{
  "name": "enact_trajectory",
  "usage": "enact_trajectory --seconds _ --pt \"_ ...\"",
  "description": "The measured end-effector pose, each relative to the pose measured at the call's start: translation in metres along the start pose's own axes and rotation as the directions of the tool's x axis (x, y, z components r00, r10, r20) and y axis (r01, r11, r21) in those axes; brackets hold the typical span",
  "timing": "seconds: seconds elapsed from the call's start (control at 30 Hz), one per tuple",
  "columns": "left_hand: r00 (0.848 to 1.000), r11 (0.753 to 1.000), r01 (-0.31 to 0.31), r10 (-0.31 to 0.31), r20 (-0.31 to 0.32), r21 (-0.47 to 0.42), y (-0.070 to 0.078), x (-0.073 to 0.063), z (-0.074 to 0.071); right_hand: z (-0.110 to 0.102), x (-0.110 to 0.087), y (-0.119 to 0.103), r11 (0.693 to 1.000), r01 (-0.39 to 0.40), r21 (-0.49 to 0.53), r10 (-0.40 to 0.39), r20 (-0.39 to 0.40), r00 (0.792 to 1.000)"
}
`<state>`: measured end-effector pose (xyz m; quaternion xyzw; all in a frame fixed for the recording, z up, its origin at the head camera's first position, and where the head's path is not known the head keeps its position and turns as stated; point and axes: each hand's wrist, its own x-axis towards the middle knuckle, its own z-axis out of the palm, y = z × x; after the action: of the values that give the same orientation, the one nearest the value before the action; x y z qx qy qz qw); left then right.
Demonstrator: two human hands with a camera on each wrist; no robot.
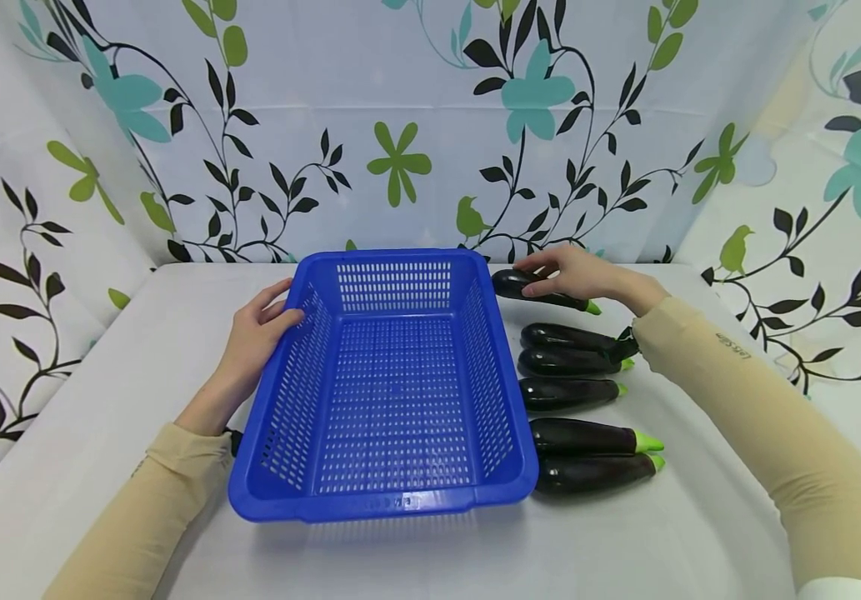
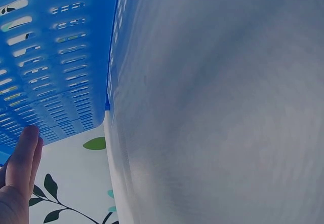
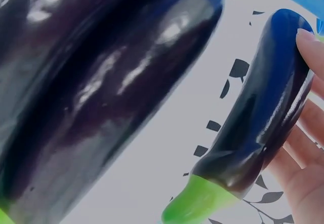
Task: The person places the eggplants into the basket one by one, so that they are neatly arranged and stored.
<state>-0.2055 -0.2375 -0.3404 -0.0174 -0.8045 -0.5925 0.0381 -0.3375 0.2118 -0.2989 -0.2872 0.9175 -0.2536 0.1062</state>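
Your right hand (image 1: 576, 273) is curled over one eggplant (image 3: 258, 107), pinching it between thumb and fingers, its green end pointing right. That eggplant is just beside the far right corner of the basket (image 1: 430, 502), near the back edge of the table (image 1: 100, 392); you cannot tell whether it is raised. Your left hand (image 1: 250, 337) grips the left rim of that one blue basket, thumb hooked over the edge, fingers against the outside wall.

Nearer you than the held eggplant, count five more eggplants (image 1: 573, 393) in a column along the basket's right side, six in all. They lie as two side by side, one just below, then two side by side closest to you, every visible green end to the right. Their dark left ends come close to the basket's right wall, so room there is tight; whether the nearest pair touches it, you cannot tell.

To the right, tabletop runs from the green ends to the curtain (image 1: 400, 75), with your right sleeve (image 1: 745, 400) crossing above. To the left, a wider stretch of white tabletop reaches the side curtain. Behind, the curtain hangs at the table's far edge.
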Motion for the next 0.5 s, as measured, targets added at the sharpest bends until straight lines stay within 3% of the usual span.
enact_trajectory --seconds 0.27,0.5 --pt "1.0 1.0 0.001 -0.001 -0.002 -0.027 0.0 0.0 0.0 -0.005 0.004 -0.012 1.0 0.024 -0.016 -0.024 -0.023 0.999" --pt "1.0 0.993 0.007 -0.011 -0.028 -0.119 -0.003 0.002 0.003 -0.009 0.007 -0.021 0.995 0.025 -0.098 -0.031 -0.062 0.998"
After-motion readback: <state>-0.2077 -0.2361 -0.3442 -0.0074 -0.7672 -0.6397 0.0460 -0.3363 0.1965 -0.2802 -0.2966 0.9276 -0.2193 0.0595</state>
